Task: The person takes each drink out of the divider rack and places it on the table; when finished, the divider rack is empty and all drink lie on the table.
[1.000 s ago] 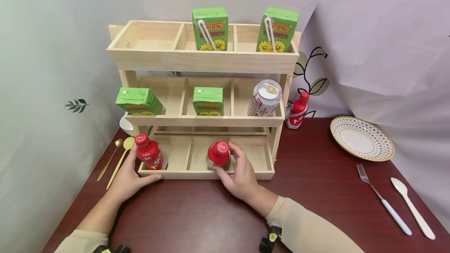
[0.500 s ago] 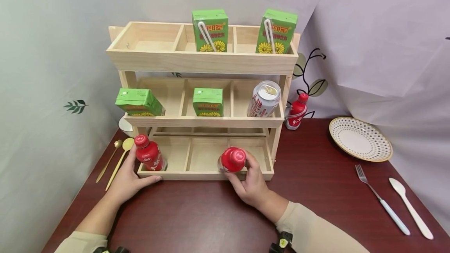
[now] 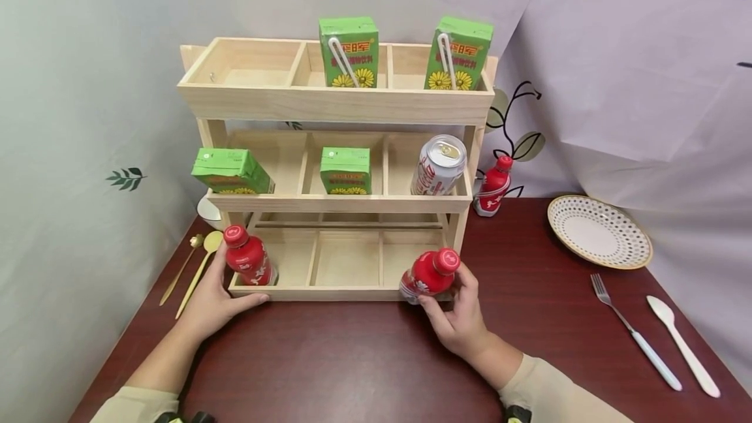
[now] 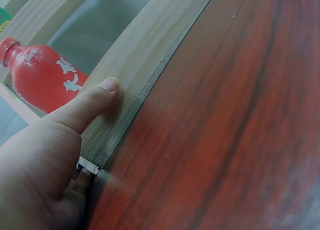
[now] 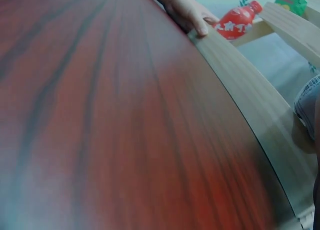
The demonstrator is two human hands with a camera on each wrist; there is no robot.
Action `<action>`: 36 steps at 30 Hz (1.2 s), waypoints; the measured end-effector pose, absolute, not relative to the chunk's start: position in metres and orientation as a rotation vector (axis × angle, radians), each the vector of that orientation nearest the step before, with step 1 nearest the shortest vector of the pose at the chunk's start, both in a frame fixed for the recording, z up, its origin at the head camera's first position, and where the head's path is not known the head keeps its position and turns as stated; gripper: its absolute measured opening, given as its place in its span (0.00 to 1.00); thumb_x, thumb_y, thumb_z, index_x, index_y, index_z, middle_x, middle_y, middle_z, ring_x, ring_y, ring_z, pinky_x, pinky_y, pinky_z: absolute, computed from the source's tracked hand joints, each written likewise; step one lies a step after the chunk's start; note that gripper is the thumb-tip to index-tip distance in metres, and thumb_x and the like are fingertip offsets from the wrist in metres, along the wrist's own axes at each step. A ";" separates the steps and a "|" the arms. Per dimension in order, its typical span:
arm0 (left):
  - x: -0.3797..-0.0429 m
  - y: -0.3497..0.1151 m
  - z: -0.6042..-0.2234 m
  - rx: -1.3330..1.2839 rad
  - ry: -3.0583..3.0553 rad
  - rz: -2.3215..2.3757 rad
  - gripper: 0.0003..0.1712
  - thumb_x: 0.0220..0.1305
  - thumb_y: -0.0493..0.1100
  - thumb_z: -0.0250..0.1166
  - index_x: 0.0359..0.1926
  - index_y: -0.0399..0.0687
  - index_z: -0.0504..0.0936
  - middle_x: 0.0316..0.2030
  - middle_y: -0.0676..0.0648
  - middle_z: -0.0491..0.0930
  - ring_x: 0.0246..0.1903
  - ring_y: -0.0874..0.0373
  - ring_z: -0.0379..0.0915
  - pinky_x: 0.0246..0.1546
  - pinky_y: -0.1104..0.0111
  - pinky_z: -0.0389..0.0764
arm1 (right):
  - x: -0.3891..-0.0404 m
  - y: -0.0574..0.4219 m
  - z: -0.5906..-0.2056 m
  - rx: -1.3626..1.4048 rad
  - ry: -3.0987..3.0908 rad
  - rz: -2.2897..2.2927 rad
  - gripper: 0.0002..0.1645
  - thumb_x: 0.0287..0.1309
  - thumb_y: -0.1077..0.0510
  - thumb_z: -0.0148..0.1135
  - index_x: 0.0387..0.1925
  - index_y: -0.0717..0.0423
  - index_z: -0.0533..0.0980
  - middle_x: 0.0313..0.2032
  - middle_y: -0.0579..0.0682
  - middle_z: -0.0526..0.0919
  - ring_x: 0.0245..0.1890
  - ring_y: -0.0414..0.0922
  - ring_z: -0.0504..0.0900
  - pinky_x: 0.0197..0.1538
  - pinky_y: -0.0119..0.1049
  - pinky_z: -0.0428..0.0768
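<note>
The right hand point(image 3: 459, 322) grips a red bottle point(image 3: 425, 274), tilted rightward at the front of the bottom right compartment point(image 3: 398, 253); whether it touches wood is hard to tell. The left hand point(image 3: 210, 300), spread wide, presumably steadies the wooden rack point(image 3: 335, 104).

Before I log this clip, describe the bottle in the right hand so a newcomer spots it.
Start at the wooden rack on the table. At the right end of its lowest tier, a red bottle overlaps the front edge. Unlike the other two red bottles, it is gripped by the right hand.
</note>
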State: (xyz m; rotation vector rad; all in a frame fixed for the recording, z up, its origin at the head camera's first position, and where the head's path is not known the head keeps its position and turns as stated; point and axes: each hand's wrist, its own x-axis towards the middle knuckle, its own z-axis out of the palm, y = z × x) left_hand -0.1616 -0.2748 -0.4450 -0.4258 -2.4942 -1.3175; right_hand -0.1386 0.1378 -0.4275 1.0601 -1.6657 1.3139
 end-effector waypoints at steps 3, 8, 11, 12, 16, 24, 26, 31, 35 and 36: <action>-0.160 -0.274 -0.443 -0.440 -2.491 -1.319 0.74 0.35 0.37 0.84 0.76 0.65 0.44 0.63 0.45 0.65 0.63 0.72 0.55 0.58 0.83 0.55 | -0.139 0.146 -0.429 1.050 -1.662 1.308 0.41 0.60 0.62 0.64 0.55 0.88 0.50 0.52 0.69 0.71 0.55 0.46 0.74 0.57 0.32 0.72; -0.161 -0.273 -0.441 -0.420 -2.498 -1.321 0.74 0.34 0.37 0.84 0.76 0.65 0.44 0.63 0.46 0.65 0.64 0.70 0.55 0.58 0.83 0.55 | -0.141 0.161 -0.431 1.015 -1.632 1.290 0.41 0.59 0.62 0.65 0.54 0.89 0.51 0.51 0.69 0.72 0.53 0.47 0.76 0.58 0.33 0.72; -0.161 -0.273 -0.440 -0.408 -2.502 -1.311 0.74 0.34 0.38 0.84 0.76 0.66 0.45 0.64 0.46 0.65 0.64 0.69 0.55 0.58 0.83 0.55 | -0.143 0.170 -0.434 0.985 -1.614 1.296 0.42 0.59 0.62 0.65 0.54 0.89 0.51 0.51 0.70 0.72 0.53 0.47 0.76 0.57 0.33 0.72; -0.161 -0.273 -0.440 -0.410 -2.502 -1.305 0.74 0.34 0.38 0.84 0.76 0.66 0.45 0.64 0.46 0.65 0.64 0.69 0.55 0.58 0.83 0.55 | -0.144 0.173 -0.435 0.978 -1.606 1.300 0.42 0.59 0.62 0.65 0.54 0.89 0.51 0.51 0.70 0.72 0.53 0.48 0.77 0.57 0.33 0.72; -0.161 -0.273 -0.440 -0.425 -2.506 -1.295 0.74 0.35 0.38 0.84 0.76 0.65 0.44 0.64 0.45 0.64 0.64 0.71 0.54 0.58 0.84 0.55 | -0.146 0.185 -0.438 0.947 -1.592 1.309 0.43 0.58 0.61 0.66 0.55 0.88 0.50 0.52 0.71 0.72 0.53 0.48 0.76 0.57 0.33 0.72; -0.161 -0.273 -0.442 -0.424 -2.499 -1.306 0.73 0.34 0.38 0.84 0.76 0.65 0.45 0.63 0.47 0.66 0.63 0.71 0.55 0.58 0.83 0.55 | -0.147 0.201 -0.441 0.842 -1.624 1.347 0.44 0.58 0.62 0.66 0.57 0.87 0.49 0.53 0.68 0.71 0.52 0.47 0.76 0.53 0.30 0.74; -0.160 -0.273 -0.442 -0.425 -2.500 -1.304 0.73 0.35 0.38 0.84 0.76 0.65 0.45 0.63 0.46 0.66 0.64 0.71 0.55 0.58 0.83 0.54 | -0.149 0.205 -0.441 0.819 -1.625 1.354 0.44 0.57 0.62 0.66 0.57 0.86 0.49 0.53 0.67 0.71 0.51 0.47 0.76 0.52 0.29 0.75; -0.159 -0.272 -0.442 -0.424 -2.507 -1.300 0.74 0.36 0.38 0.84 0.76 0.65 0.43 0.65 0.44 0.64 0.65 0.70 0.53 0.58 0.84 0.54 | -0.154 0.217 -0.443 0.753 -1.639 1.365 0.43 0.55 0.67 0.65 0.60 0.84 0.50 0.53 0.68 0.71 0.51 0.47 0.76 0.52 0.30 0.75; -0.158 -0.272 -0.441 -0.411 -2.509 -1.305 0.74 0.36 0.39 0.84 0.76 0.66 0.43 0.66 0.45 0.63 0.65 0.68 0.53 0.58 0.83 0.53 | -0.157 0.231 -0.445 0.659 -1.728 1.363 0.43 0.49 0.76 0.62 0.62 0.79 0.50 0.53 0.63 0.73 0.50 0.45 0.77 0.51 0.29 0.75; -0.158 -0.273 -0.442 -0.413 -2.509 -1.306 0.74 0.36 0.39 0.84 0.76 0.66 0.43 0.66 0.45 0.63 0.65 0.68 0.53 0.58 0.83 0.53 | -0.158 0.235 -0.446 0.630 -1.760 1.354 0.43 0.47 0.78 0.61 0.63 0.78 0.51 0.53 0.62 0.73 0.50 0.44 0.77 0.50 0.28 0.76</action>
